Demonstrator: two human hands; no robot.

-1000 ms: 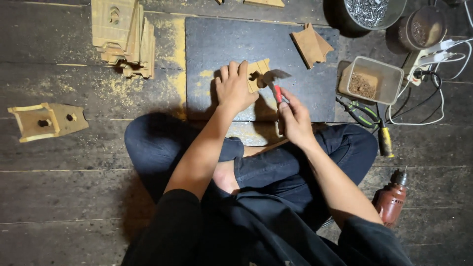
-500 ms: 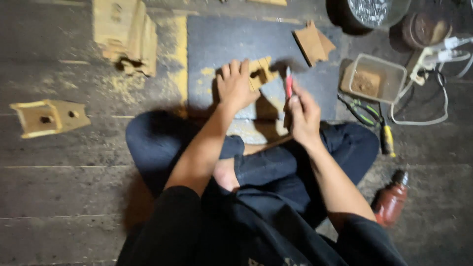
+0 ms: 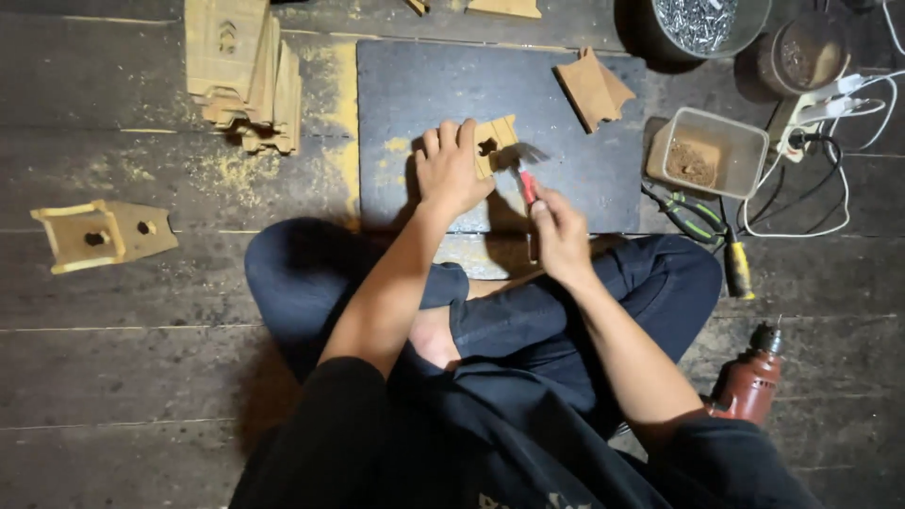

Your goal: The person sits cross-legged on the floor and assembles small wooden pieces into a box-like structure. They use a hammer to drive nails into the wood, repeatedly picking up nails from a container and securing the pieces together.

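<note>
hammer [image 3: 524, 174] position is what changed: a second ago its head sat over the wooden piece [image 3: 494, 143] near the right edge of it, half a second ago the red handle was lifted nearly straight toward 12 o'clock, and now it is down again with the dark head just beside the piece's right edge. that reads as one strike cycle, so the nailing of this piece looks under way rather than finished.

left hand [image 3: 451, 170] has stayed where it was, spread flat with fingers toward 12 o'clock, pressing the wooden piece onto the dark board [image 3: 415, 85] on the floor. right hand [image 3: 558, 226] is closed round the red handle, at about 4 o'clock from the piece.

hammer's long axis runs from the right hand up toward 11 o'clock, head end farthest from the person. the wooden piece lies flat near the board's middle, a dark cutout showing, its longer side tilted slightly toward 1 o'clock.

another cut piece [image 3: 592, 87] lies at 2 o'clock on the board, a stack of pieces [image 3: 243, 71] at 10 o'clock, a drill [image 3: 749, 382] at 4 o'clock.
</note>
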